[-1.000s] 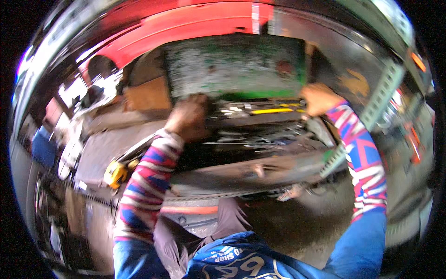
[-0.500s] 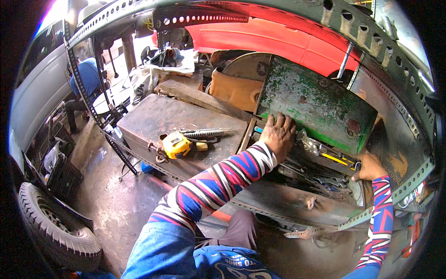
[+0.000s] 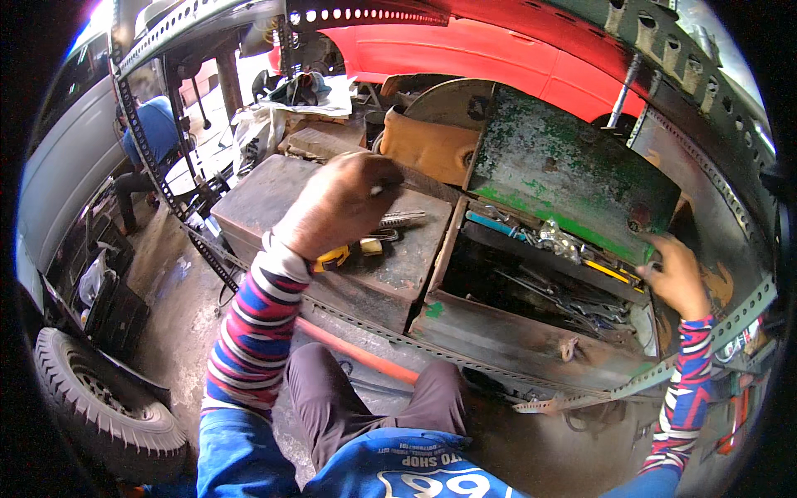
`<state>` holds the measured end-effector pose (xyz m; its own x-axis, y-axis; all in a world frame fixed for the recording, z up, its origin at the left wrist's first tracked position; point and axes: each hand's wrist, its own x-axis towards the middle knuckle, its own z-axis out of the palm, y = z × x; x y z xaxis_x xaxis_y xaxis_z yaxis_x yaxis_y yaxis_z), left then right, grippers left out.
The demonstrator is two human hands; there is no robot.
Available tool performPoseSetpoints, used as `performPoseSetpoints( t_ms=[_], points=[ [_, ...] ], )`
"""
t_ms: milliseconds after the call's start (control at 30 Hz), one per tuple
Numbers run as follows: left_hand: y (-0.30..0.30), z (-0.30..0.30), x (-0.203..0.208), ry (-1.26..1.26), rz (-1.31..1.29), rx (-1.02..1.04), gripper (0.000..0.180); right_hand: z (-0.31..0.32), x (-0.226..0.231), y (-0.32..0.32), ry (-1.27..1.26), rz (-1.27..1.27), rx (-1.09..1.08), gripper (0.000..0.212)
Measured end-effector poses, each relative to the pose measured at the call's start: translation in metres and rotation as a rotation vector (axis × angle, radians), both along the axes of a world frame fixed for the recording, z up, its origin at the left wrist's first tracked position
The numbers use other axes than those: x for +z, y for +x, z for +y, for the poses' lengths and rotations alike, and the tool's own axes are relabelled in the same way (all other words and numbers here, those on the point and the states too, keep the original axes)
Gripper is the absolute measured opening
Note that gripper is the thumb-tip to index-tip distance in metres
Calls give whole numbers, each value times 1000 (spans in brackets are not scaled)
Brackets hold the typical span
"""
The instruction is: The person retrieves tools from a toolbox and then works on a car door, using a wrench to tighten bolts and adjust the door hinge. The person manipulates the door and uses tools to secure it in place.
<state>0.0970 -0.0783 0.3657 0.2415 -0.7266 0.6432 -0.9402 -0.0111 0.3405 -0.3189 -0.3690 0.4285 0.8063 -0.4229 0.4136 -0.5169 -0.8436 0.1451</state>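
Note:
My left hand (image 3: 349, 203) is raised above the closed brown metal toolbox (image 3: 257, 195), its fingers curled in and slightly blurred. Whatever it holds, if anything, I cannot make out. Partly behind it on that lid lie a yellow tape measure (image 3: 331, 259) and a ridged metal piece (image 3: 403, 218). My right hand (image 3: 679, 275) is at the right end of the open toolbox (image 3: 498, 319), thumb and forefinger apart, by the corner of its raised green lid (image 3: 569, 158). Inside are a blue-handled tool (image 3: 496, 226), a clear plastic bag (image 3: 558, 241), a yellow tool (image 3: 613, 272) and several wrenches (image 3: 585, 311).
A perforated metal rack frame (image 3: 374, 334) runs along the toolboxes' front, with more bars overhead. Behind stand a tan leather-like piece (image 3: 425, 148) and a red car (image 3: 465, 58). A tire (image 3: 100, 398) lies at lower left; another person (image 3: 155, 137) bends at far left.
My left hand has left the open toolbox's left end, moving left and up over the closed toolbox. My right hand has shifted slightly up and right, toward the lid's corner.

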Motion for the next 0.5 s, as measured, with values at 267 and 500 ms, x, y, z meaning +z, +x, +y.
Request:
performPoseSetpoints(
  t_ms=[267,500],
  points=[
    [34,2,-34,312,-141,251,27,38,-35,110,145,160,140,76],
    [62,-14,-54,448,31,82,33,49,-39,130,119,98,137,93]
  ],
)
